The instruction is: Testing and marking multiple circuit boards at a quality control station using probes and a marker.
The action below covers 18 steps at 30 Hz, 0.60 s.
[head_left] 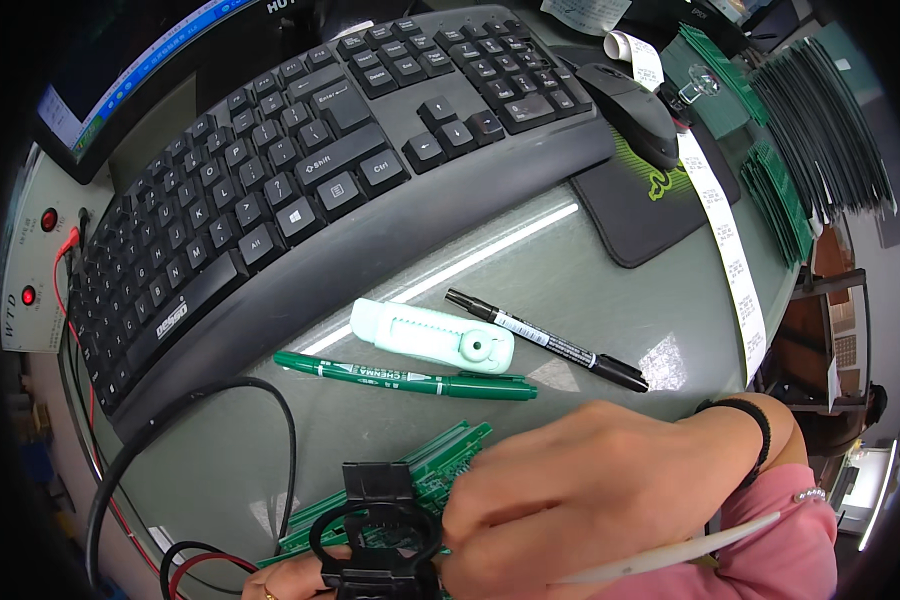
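My right hand (570,490) is closed, its fingers curled down over the green circuit boards (435,455) at the bottom middle. A thin, white, curved tool (670,550) with a tapering end sticks out of its grip towards my pink sleeve; the working end is hidden. My left hand (305,575) shows only in part at the lower edge, by the boards. A black plastic holder with rings (380,530) covers most of its fingers. Above the boards lie a green marker (405,378), a mint-green slide cutter or eraser (435,335) and a black marker (550,340).
A black keyboard (300,170) spans the far side below a monitor (140,70). At right are a mouse (630,112) on a mousepad (635,210), a label strip (725,250) and stacked boards (820,130). Black and red cables loop at left beside a white box (35,260) with red lights.
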Available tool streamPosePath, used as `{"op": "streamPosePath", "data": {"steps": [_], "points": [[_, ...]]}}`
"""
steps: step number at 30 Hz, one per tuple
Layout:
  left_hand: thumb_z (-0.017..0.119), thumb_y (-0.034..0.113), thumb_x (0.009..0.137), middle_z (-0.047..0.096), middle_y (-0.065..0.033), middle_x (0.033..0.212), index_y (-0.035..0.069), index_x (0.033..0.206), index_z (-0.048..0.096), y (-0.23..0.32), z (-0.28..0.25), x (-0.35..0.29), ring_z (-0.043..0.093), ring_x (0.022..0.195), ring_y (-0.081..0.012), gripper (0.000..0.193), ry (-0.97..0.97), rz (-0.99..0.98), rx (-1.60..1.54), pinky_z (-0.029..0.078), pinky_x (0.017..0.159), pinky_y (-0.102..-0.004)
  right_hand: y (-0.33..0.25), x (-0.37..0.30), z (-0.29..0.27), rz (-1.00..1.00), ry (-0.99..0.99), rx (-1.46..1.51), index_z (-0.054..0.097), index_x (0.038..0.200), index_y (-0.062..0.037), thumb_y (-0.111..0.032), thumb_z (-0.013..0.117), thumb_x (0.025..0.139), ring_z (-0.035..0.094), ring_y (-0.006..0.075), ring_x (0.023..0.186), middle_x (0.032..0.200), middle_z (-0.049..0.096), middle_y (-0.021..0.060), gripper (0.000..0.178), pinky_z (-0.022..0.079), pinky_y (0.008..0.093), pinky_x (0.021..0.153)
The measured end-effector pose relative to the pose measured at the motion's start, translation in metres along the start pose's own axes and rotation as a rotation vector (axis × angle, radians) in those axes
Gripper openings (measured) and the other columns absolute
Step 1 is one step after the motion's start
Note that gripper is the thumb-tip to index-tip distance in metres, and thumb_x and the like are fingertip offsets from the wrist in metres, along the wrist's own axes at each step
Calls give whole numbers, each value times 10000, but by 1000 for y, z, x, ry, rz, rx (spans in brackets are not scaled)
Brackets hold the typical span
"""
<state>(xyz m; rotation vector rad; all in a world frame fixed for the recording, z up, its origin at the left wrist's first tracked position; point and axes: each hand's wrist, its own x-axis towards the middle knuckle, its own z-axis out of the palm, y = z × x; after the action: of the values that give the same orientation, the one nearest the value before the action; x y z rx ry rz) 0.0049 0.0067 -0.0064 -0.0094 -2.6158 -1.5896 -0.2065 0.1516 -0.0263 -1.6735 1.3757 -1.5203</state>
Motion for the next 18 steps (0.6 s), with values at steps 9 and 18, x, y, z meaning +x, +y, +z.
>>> {"op": "streamPosePath", "data": {"steps": [9,18], "points": [[505,258,824,614,-209,975,-47,862,652,-18,-13,-2,572,985,-393,340,-105,84,-10,467,889,-483,-1,11,-15,91,-288,-54,600,881,-45,-66,662,806,603,242,680,815,574,80,100,495,305,582],[505,257,823,614,-210,977,-47,861,653,-21,-13,-2,570,991,-395,340,-135,86,-23,460,904,-489,-1,2,0,54,35,18,573,851,-76,-101,698,767,558,244,624,761,536,41,153,454,334,530]]}}
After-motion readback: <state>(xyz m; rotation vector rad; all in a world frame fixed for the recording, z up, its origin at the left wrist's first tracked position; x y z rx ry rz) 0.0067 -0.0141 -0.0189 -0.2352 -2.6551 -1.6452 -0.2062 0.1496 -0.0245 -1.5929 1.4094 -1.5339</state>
